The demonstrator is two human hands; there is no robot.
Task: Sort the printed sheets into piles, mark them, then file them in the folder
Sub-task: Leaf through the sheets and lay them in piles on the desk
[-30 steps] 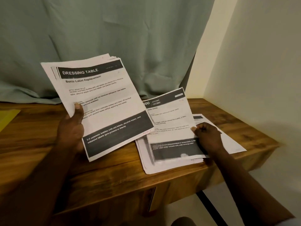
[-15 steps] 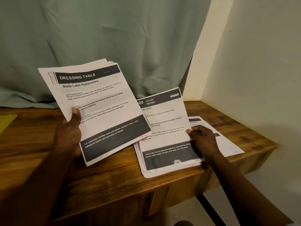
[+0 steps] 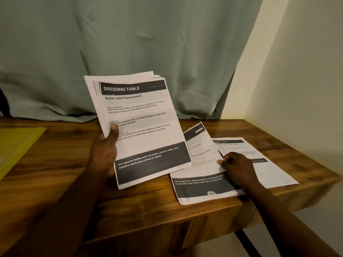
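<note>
A wooden surface (image 3: 55, 182) is being viewed in a room corner. It is being backed by a pale green curtain (image 3: 130, 43), and a cream wall (image 3: 306, 71) is closing it off on the right.

A stack of printed sheets (image 3: 141, 127) is being held up off the surface by the left hand (image 3: 104, 151). The thumb is being pressed onto the front page near its left edge. The fingers are being hidden behind the paper, so their curl cannot be told. The front page is headed "DRESSING TABLE / Bottle Label Replacement", and the edges of the sheets behind are being fanned out at the top. The stack is being tilted, with its lower right corner covering part of the middle pile (image 3: 185, 200) from view.

The top sheet (image 3: 200, 184) of that pile is being pinched at its right edge by the right hand (image 3: 237, 167), with fingers curled and thumb on the paper. The far end of the sheet looks raised, though this is not certain. The pile is lying near the front edge of the surface.

A single sheet (image 3: 269, 171) is lying flat just right of the pile, partly covered by the right hand and wrist. A yellow folder (image 3: 16, 145) is lying at the far left, well apart from the sheets and cut off by the frame edge. A black leg (image 3: 245, 242) is being glimpsed under the surface.
</note>
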